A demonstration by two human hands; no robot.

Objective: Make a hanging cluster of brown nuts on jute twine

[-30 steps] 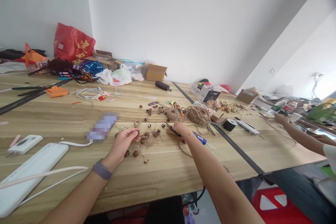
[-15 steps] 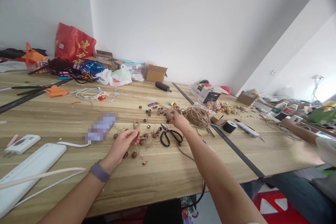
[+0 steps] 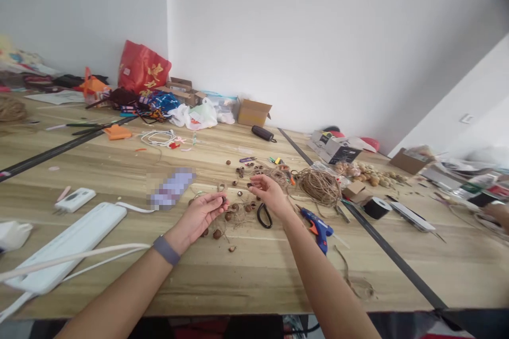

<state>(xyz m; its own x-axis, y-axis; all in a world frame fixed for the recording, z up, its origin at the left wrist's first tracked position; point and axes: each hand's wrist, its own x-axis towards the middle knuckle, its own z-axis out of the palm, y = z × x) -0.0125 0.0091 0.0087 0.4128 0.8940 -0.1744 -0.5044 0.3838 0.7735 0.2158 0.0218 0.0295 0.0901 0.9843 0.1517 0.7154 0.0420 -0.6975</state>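
Observation:
My left hand (image 3: 201, 217), a band on its wrist, pinches a small dark-brown nutshell (image 3: 223, 200) between thumb and fingers. To its right, my right hand (image 3: 268, 196) has its fingertips closed on another small dark nutshell piece (image 3: 249, 185). Below and between the hands lie brown round nuts (image 3: 217, 233), shell pieces and loose fibres of twine. Black-handled scissors (image 3: 264, 217) are partly hidden under the right hand. A blue glue gun (image 3: 319, 228) rests on its side to the right of my right forearm.
A coil of twine (image 3: 318, 185) lies right of the hands, with black tape (image 3: 377, 207) beyond. At left are a white power strip (image 3: 75, 246) and a blurred-out phone-like object (image 3: 173, 188). Boxes (image 3: 254, 111) and bags line the wall. Another person's hand (image 3: 497, 212) shows at far right.
My right hand has drawn back from the twine towards my left hand, with a nutshell piece in its fingertips. The glue gun has come into sight. The view has turned left.

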